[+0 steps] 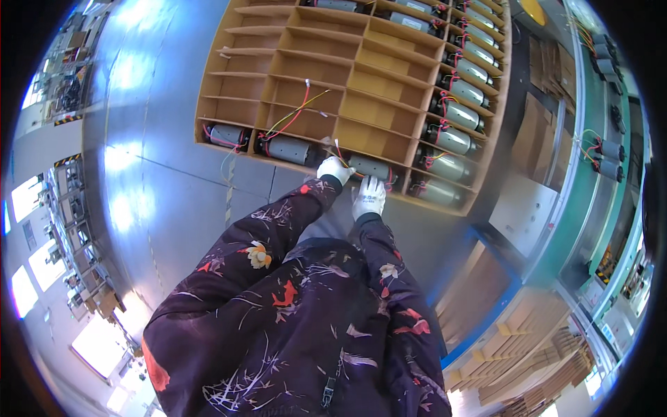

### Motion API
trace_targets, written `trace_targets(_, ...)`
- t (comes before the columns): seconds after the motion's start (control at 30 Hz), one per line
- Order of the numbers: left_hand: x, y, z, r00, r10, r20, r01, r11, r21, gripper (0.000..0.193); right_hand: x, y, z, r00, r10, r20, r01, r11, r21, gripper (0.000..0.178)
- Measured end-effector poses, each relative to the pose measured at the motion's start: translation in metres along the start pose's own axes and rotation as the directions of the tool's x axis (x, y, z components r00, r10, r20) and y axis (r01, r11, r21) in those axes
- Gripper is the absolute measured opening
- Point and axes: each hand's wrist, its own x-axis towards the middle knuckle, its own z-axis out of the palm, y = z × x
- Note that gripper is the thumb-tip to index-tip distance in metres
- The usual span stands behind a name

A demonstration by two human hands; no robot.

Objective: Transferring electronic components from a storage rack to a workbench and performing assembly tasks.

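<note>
A grey cylindrical motor [370,167] lies in a near-row compartment of the cardboard divider box [379,105]. My left hand [335,171], in a white glove, is closed at the motor's left end, where its thin wires [340,154] rise between the fingers. My right hand [369,197], gloved too, reaches over the box's near edge with its fingers stretched out against the motor's near side. Left of it, another motor [288,149] sits in its compartment, with red, yellow and white-tipped wires [299,115] sticking up. A further motor [227,135] fills the near left corner.
Several motors [455,139] line the box's right-hand columns. To the right runs a green conveyor [590,187] carrying motors [611,158]. Flattened cardboard [533,132] lies between box and conveyor. A blue-edged cart [479,299] with cardboard dividers stands at the lower right.
</note>
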Motion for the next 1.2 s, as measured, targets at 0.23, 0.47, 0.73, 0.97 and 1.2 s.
trace_targets(0.23,-0.011,-0.013,-0.007,0.995,-0.074,-0.059,0.077,0.996,0.042,0.037,0.005,-0.02,0.039,0.986,-0.135,0.092,0.117,0.976,0.183,0.053)
trace_targets(0.47,-0.017,-0.037,-0.015,0.996,-0.083,-0.035,0.078,0.987,-0.138,0.03,0.009,-0.014,0.06,0.977,-0.082,0.195,0.086,0.996,-0.012,0.036)
trace_targets(0.73,-0.074,-0.155,-0.038,0.996,-0.028,-0.086,-0.006,0.93,-0.368,0.034,0.063,-0.01,0.038,0.708,0.269,0.653,-0.098,0.953,-0.286,0.057)
trace_targets(0.97,-0.134,-0.271,-0.104,0.95,-0.254,-0.181,0.194,0.935,-0.296,0.032,0.079,-0.079,-0.019,0.68,0.208,0.703,-0.053,0.97,-0.236,0.047)
trace_targets(1.2,-0.062,-0.281,-0.17,0.907,0.08,-0.413,-0.203,0.943,-0.263,0.056,0.147,-0.233,0.014,0.767,-0.641,0.008,0.636,0.759,-0.138,0.07)
